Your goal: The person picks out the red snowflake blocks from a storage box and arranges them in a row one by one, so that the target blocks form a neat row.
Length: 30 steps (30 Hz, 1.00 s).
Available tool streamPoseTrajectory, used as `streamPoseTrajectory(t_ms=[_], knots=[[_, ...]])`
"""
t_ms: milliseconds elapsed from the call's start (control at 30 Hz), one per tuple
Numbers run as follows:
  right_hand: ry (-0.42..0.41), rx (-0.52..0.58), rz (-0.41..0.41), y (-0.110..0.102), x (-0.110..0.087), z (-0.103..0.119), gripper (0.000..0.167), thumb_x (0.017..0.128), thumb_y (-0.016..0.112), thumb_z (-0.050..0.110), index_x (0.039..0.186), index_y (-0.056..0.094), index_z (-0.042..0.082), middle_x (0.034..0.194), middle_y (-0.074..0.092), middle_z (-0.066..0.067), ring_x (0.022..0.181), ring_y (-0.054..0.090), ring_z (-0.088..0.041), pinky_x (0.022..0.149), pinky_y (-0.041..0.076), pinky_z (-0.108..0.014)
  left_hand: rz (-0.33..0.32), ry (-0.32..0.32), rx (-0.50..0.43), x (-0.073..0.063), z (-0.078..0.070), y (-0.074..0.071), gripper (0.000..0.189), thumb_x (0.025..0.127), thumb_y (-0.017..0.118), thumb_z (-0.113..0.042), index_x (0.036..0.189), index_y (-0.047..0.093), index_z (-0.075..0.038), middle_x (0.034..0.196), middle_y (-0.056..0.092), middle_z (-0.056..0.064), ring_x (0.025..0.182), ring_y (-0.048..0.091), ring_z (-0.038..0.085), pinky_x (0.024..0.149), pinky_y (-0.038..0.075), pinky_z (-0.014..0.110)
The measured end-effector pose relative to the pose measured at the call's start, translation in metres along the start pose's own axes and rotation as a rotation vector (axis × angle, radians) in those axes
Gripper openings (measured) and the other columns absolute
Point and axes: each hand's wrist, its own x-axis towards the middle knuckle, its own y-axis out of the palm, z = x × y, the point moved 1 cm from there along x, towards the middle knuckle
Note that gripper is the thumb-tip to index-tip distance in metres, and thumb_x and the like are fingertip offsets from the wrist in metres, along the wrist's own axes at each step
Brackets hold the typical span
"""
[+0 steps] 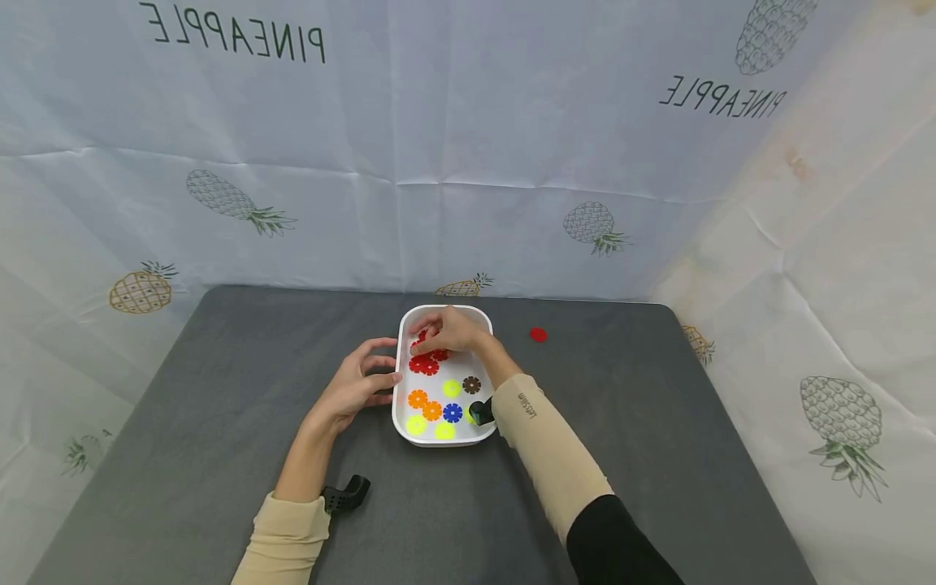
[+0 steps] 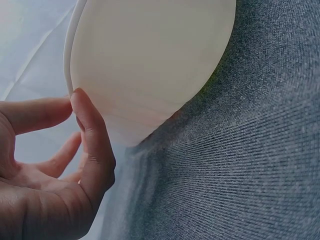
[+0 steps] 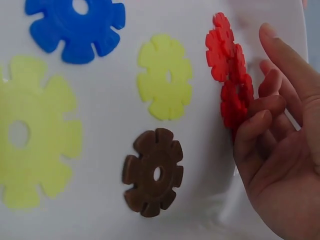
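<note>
A white tray (image 1: 444, 444) lies on the grey table, holding several small notched plastic discs. My left hand (image 1: 354, 384) holds the tray's left rim, thumb and a bent finger meeting at the edge in the left wrist view. My right hand (image 1: 455, 331) reaches into the far end, over the cluster of red discs (image 1: 424, 365). In the right wrist view its fingers are parted, some bent beside the red discs, with no disc plainly pinched; part of the cluster is hidden. Nearer lie a brown disc (image 3: 156, 172), a blue disc (image 1: 452, 413), orange discs (image 1: 418, 399) and yellow discs (image 3: 165, 77).
One red disc (image 1: 538, 335) lies on the grey table (image 1: 621, 422) to the right of the tray. A white curtain with pineapple prints (image 1: 468, 146) hangs behind the table and at both sides. Each wrist wears a black camera mount (image 1: 347, 496).
</note>
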Motion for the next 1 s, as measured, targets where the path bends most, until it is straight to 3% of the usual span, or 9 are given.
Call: streamPoseTrajectory(t_ms=[400, 767, 1000], knots=[[0.053, 0.031, -0.143, 0.012, 0.004, -0.003, 0.038, 0.091, 0.089, 0.032, 0.123, 0.081, 0.013, 0.08, 0.066, 0.005, 0.066, 0.059, -0.011, 0.059, 0.05, -0.018, 0.003, 0.002, 0.001, 0.0, 0.002, -0.002, 0.065, 0.103, 0.069, -0.008, 0.161, 0.04, -0.012, 0.139, 0.059, 0.028, 0.1, 0.071, 0.028, 0.083, 0.066, 0.035], [0.097, 0.072, -0.153, 0.012, -0.001, -0.001, 0.037, 0.089, 0.089, 0.015, 0.123, 0.079, 0.006, 0.074, 0.057, 0.004, 0.063, 0.055, -0.01, 0.059, 0.049, -0.018, -0.002, -0.013, -0.004, 0.0, 0.001, 0.0, 0.066, 0.103, 0.069, -0.008, 0.162, 0.04, -0.013, 0.14, 0.059, 0.026, 0.098, 0.071, 0.025, 0.083, 0.067, 0.035], [0.097, 0.07, -0.192, 0.011, -0.002, -0.003, 0.033, 0.091, 0.087, 0.013, 0.122, 0.08, 0.006, 0.071, 0.056, 0.003, 0.06, 0.053, -0.012, 0.056, 0.046, -0.018, 0.002, -0.007, -0.005, 0.001, 0.001, 0.001, 0.066, 0.103, 0.07, -0.008, 0.162, 0.04, -0.013, 0.139, 0.059, 0.026, 0.097, 0.072, 0.024, 0.081, 0.067, 0.033]])
